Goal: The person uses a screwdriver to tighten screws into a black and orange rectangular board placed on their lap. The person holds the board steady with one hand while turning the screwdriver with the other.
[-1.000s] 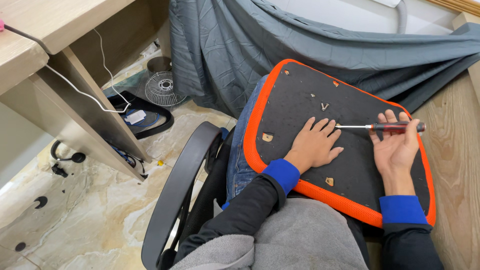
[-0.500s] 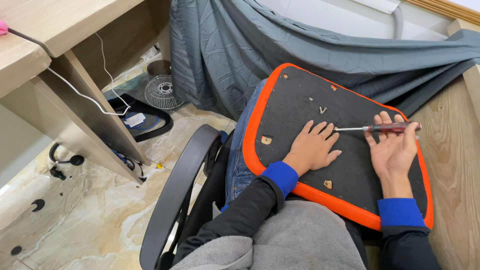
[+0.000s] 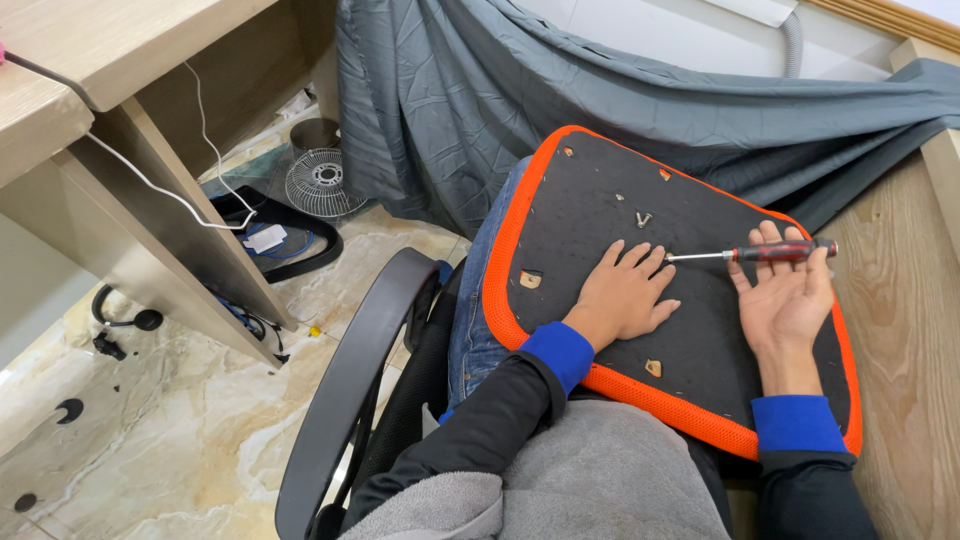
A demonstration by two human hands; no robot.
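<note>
Tool: red-and-black-handled screwdriver with a thin steel shaft, lying almost level across the upturned right hand. Tip points toward the left hand's fingertips, stopping just beside them.

Grip, right: palm up, fingers spread and nearly straight; the handle rests across the finger bases and is cradled, not clenched. Thumb lies off to the side, not pressing the handle.

Grip, left: left hand flat, palm down, fingers fanned, grasping nothing. It presses on the panel, probably to steady it on the lap.

Workpiece: black felt-backed seat panel with an orange mesh rim, lying across the person's lap, tilted slightly away. Both hands rest on its black face.

Fixings: small metal bracket just beyond the left fingertips; three tan cut-outs showing wood, one left of the left hand, one near the lower rim, one near the top.

Arms: both forearms in black sleeves with blue cuffs, coming from below, roughly parallel, wrists on the panel.

Surroundings: black curved chair armrest left of the lap; grey draped cloth behind the panel; light wooden desk at upper left, white cable hanging from it; small wire-grille fan on the marble floor.
</note>
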